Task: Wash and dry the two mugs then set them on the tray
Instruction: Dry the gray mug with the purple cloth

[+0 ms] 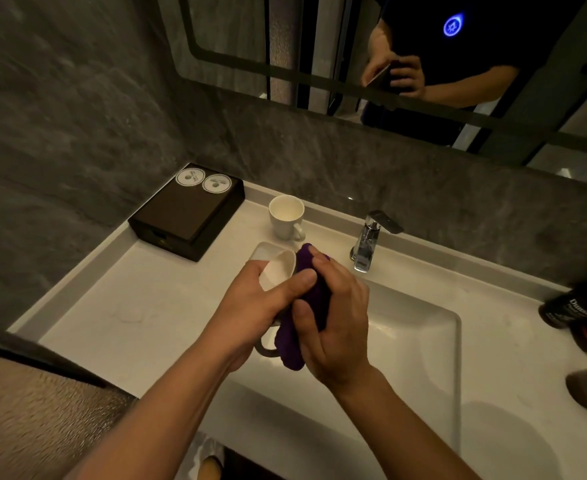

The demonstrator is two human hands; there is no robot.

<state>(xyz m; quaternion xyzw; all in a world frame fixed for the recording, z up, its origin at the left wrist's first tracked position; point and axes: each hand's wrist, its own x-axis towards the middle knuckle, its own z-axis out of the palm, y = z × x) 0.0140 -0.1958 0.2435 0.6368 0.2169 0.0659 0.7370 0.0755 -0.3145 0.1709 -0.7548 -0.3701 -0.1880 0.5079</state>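
Observation:
My left hand [261, 303] grips a white mug [278, 270] tipped on its side, mouth facing left, over the left edge of the sink. Its handle pokes out below the hand. My right hand [333, 317] presses a purple cloth [290, 344] against the mug's outside. A second white mug [286, 216] stands upright on the counter behind the sink, handle toward the right. The dark tray [184, 209] sits in the back left corner with two round white coasters on its far end.
A chrome tap [368, 242] stands behind the white sink basin [420, 327]. Dark bottles [576, 306] lie at the counter's right edge. A mirror [406, 57] above reflects a person. A brown towel [25, 420] hangs at the lower left.

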